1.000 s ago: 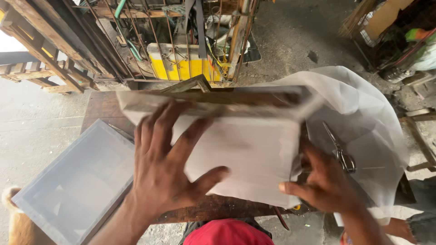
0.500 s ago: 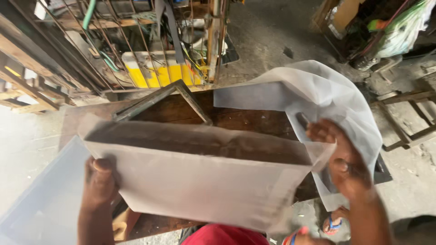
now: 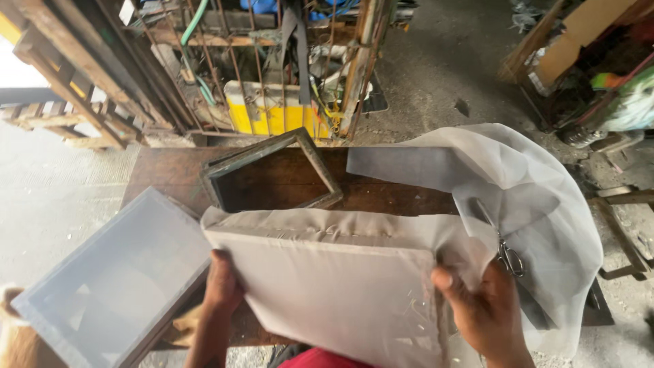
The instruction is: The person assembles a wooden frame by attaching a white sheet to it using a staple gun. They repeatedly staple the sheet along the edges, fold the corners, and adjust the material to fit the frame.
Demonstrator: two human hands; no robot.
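Observation:
A rectangular frame covered in white mesh fabric [image 3: 327, 286] is tilted up toward me over a dark wooden table [image 3: 170, 174]. My left hand [image 3: 223, 286] grips its left edge from below. My right hand [image 3: 480, 310] holds its right edge, thumb on the cloth. Loose white mesh [image 3: 518, 197] trails off the frame to the right over the table. A pair of scissors [image 3: 503, 249] lies on that mesh just beyond my right hand.
An empty wooden frame [image 3: 272, 174] lies on the table behind the covered one. Another mesh-covered frame [image 3: 109, 279] leans at the table's left end. Metal racks with a yellow container [image 3: 272, 112] stand behind. Concrete floor and clutter lie to the right.
The covered frame has been turned and tipped, its broad cloth face now toward me. My left hand moved from flat on top to gripping the left edge; the right hand shifted lower on the right.

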